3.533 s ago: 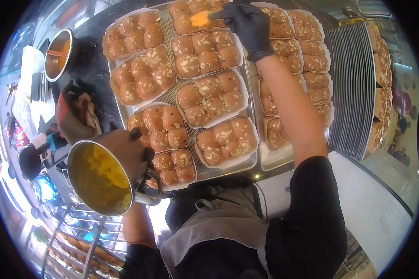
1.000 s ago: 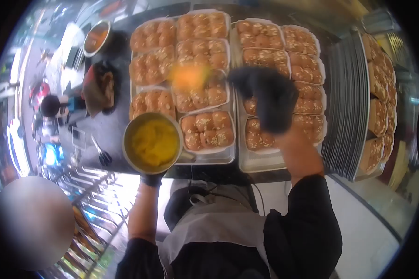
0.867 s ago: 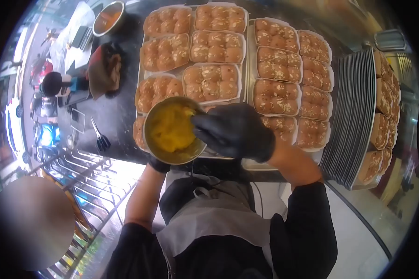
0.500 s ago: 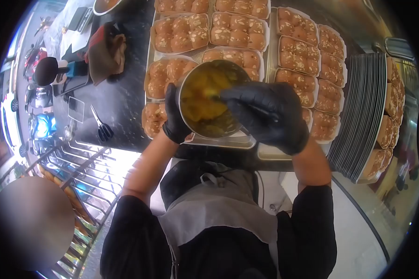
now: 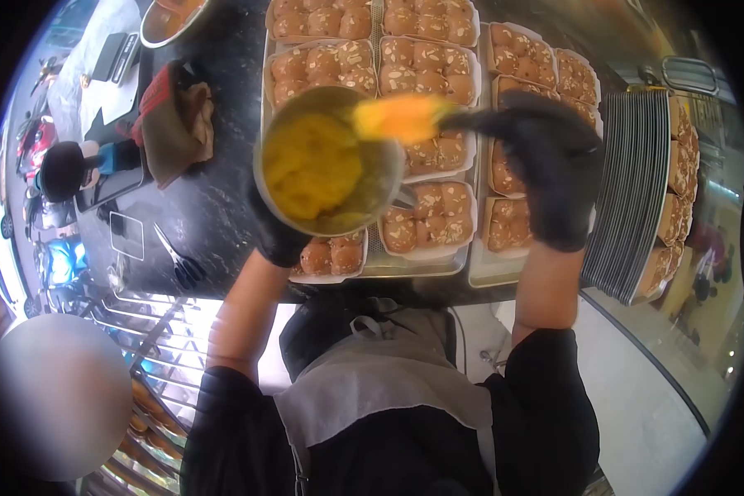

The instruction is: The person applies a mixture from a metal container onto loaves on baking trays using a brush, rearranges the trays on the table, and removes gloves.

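Brush [image 5: 401,118] is pinched by the right hand [image 5: 556,169] partly over the pot [image 5: 378,183] clasped by the left hand [image 5: 278,230]; loading is judged nearly done, drip-free transfer to buns [image 5: 428,217] called for.

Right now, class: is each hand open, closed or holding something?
Left hand: holding the metal pot, grip partly hidden.
Right hand: closed on the orange-tipped brush.

Orange-tipped brush [image 5: 417,118] now out of the pot [image 5: 380,178], above its rim
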`<state>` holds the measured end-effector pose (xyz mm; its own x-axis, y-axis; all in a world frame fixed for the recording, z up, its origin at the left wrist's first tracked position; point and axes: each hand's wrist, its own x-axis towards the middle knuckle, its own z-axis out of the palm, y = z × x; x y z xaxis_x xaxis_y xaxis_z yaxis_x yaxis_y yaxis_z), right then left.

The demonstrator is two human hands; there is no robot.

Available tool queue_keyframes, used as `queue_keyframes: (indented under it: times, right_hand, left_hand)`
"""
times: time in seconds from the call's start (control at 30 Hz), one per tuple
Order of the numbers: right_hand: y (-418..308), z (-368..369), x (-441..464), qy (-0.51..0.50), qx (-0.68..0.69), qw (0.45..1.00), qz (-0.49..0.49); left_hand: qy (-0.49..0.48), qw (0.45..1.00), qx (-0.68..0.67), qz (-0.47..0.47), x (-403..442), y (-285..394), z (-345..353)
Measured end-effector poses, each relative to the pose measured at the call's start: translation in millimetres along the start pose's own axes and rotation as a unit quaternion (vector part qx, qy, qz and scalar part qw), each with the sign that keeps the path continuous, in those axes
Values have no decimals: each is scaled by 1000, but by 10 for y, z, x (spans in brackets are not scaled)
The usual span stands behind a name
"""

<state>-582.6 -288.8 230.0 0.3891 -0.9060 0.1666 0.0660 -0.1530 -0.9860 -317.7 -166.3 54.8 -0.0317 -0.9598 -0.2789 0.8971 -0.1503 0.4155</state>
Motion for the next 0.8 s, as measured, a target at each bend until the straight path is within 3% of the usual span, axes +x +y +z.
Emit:
queue_keyframes:
  times: [0.03,0.07,0.13,0.17,0.2,0.23,0.27,0.3,0.33,0.4,0.43,0.5,0.6,0.63,0.67,0.73,0.8]
  right_hand:
    - [-16,-75,46,74,1,997,28]
    - [38,-99,101,76,-2,997,30]
    - [242,-191,258,205,55,977,-30]
    - [434,-263,321,253,-7,966,-46]
    - [676,-348,388,299,-68,950,-63]
    - [921,-394,501,289,-66,953,-69]
    - [1156,-398,624,278,-65,956,-76]
    - [1355,-355,718,246,-63,966,-37]
    - [1519,-284,812,215,-61,975,2]
    - [1752,-159,1023,205,-285,934,66]
    - [1871,-230,1065,208,-287,933,68]
    - [1998,-365,1067,249,-381,889,-52]
    - [1876,-686,897,252,-472,841,-80]
    - [1812,-743,852,208,-571,794,-31]
    - [1705,-658,845,204,-573,793,-30]
    - [1469,-338,883,259,-587,748,-173]
    - [1593,-133,964,232,-480,800,-276]
  left_hand:
    - [-15,1000,-16,4,18,45,-139]
    - [-30,999,-33,9,30,110,-248]
    - [-99,973,-210,9,-26,388,-304]
    - [-96,973,-212,3,-70,510,-252]
    - [-36,976,142,163,-108,645,-164]
    - [24,827,475,299,-139,761,-92]
    - [20,828,476,296,-185,851,-40]
    - [13,930,267,254,-238,927,7]
    - [8,980,43,196,-277,976,15]
    - [7,979,73,189,-320,1049,-43]
    - [8,977,103,186,-342,1091,-86]
    - [11,971,157,182,-371,1151,-194]
    - [23,955,233,182,-421,1168,-355]
    - [27,948,259,183,-428,1146,-384]
    - [30,949,256,182,-420,1095,-377]
    - [10,970,192,148,-364,959,-265]
    - [-23,969,189,157,-239,873,17]
